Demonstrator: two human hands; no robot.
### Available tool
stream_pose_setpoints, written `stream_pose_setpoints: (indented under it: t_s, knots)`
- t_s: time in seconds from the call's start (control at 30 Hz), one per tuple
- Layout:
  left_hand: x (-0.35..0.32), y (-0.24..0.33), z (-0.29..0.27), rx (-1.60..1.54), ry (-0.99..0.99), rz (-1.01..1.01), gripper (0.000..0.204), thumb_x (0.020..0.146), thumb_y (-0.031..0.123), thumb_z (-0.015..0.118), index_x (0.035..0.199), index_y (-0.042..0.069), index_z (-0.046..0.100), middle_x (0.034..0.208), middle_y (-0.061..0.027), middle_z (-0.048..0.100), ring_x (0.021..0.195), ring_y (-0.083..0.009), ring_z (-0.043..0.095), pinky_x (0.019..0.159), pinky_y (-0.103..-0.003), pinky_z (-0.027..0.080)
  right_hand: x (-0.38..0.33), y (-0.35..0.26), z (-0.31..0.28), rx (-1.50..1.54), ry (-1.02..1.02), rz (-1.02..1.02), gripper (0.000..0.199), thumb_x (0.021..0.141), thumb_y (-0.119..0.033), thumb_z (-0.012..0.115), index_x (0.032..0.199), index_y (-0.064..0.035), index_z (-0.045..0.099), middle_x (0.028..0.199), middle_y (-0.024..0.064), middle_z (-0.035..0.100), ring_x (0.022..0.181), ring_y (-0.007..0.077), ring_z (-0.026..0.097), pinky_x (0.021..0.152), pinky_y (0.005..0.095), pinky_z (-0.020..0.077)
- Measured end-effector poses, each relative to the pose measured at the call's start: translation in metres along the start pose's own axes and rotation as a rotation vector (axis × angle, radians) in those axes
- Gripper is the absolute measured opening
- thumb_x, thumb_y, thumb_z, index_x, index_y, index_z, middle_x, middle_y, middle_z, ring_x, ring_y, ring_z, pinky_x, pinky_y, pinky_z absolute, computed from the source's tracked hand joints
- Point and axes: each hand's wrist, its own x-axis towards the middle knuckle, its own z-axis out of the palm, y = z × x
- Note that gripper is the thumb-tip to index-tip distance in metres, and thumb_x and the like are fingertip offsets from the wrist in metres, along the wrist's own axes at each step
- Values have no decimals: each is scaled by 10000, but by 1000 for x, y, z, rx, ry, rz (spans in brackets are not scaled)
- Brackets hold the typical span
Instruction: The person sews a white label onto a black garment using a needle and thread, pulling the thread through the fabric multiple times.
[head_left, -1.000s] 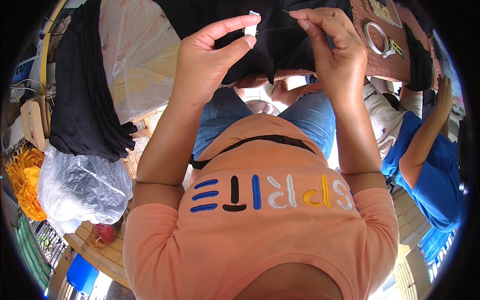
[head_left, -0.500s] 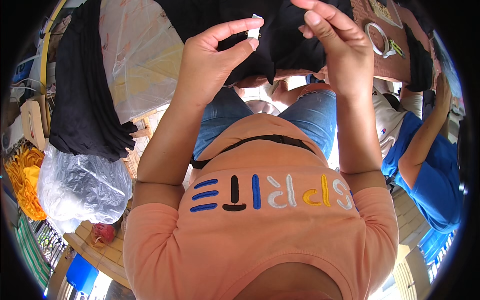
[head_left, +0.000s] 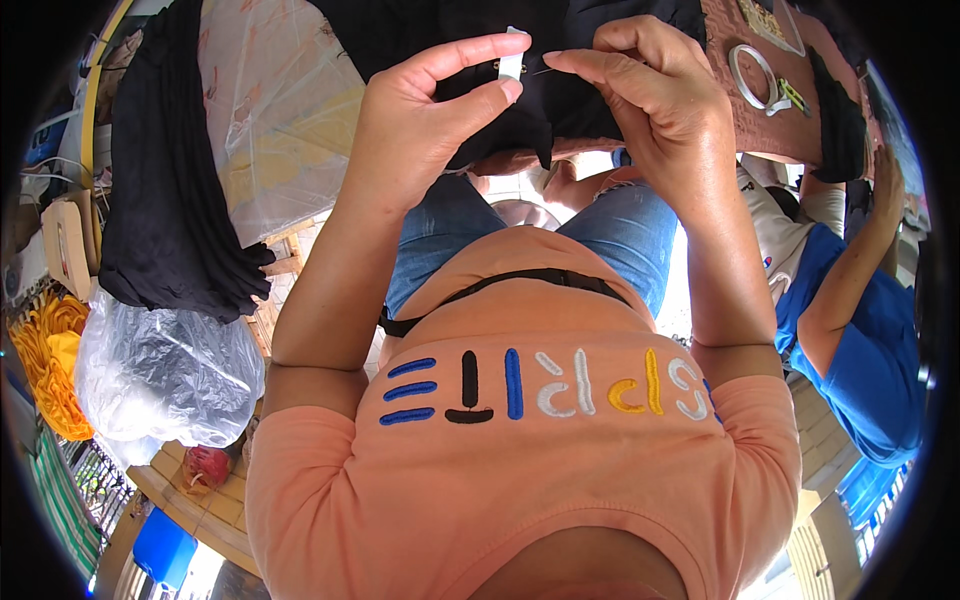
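Observation:
My left hand [head_left: 415,125] pinches a small white strip [head_left: 511,67] upright between thumb and forefinger. Tiny gold-coloured bits show at the strip's sides, too small to make out. Close to its right, my right hand [head_left: 668,112] is closed, and a thin needle [head_left: 541,71] sticks out from its fingertips toward the strip. A small gap separates the needle from the strip. Both hands are above black cloth [head_left: 555,115] spread over the table at the far side of my lap.
On the table's right lie a white ring-shaped roll [head_left: 752,78] and yellow-green thread snips [head_left: 793,96]. Clear plastic sheeting [head_left: 275,110] and hanging black fabric [head_left: 165,200] are at left, above a clear plastic bag [head_left: 165,370]. A person in blue [head_left: 865,350] sits at right.
My right hand has come down and left, its fingers curling inward, bringing the needle near the strip. My left hand has barely moved and keeps its pinch on the strip.

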Motion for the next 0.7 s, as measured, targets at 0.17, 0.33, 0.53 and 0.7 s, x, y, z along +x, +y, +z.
stream_pose_setpoints:
  t_s: [0.17,0.33,0.53,0.7]
  knots:
    - [0,1,1,0,-6,11,307,836,-5,649,1142,-4,632,1149,-88,641,1010,-102,594,890,-220,453,-2,4,3,-13,69,-59,214,661,-5,717,858,-87,731,775,25,566,744,184,592,860,390,434]
    - [0,2,0,17,-12,9,312,834,-3,650,1146,-1,631,1151,-86,641,1011,-101,594,892,-220,454,-2,4,4,-13,84,-58,200,671,-18,719,855,-95,732,772,19,565,742,168,595,920,423,416]
    - [0,1,0,1,-14,13,314,834,-4,648,1148,1,631,1155,-83,640,1011,-97,593,893,-220,454,1,0,1,-60,1,-34,186,680,-25,716,848,-102,731,760,5,557,730,154,589,930,429,412]
    - [-1,3,-1,6,-11,-1,314,836,-4,645,1150,0,630,1155,-79,640,1008,-92,591,890,-221,456,0,-1,1,-30,-1,7,180,683,-35,711,846,-109,731,757,-1,559,723,150,588,947,444,406]
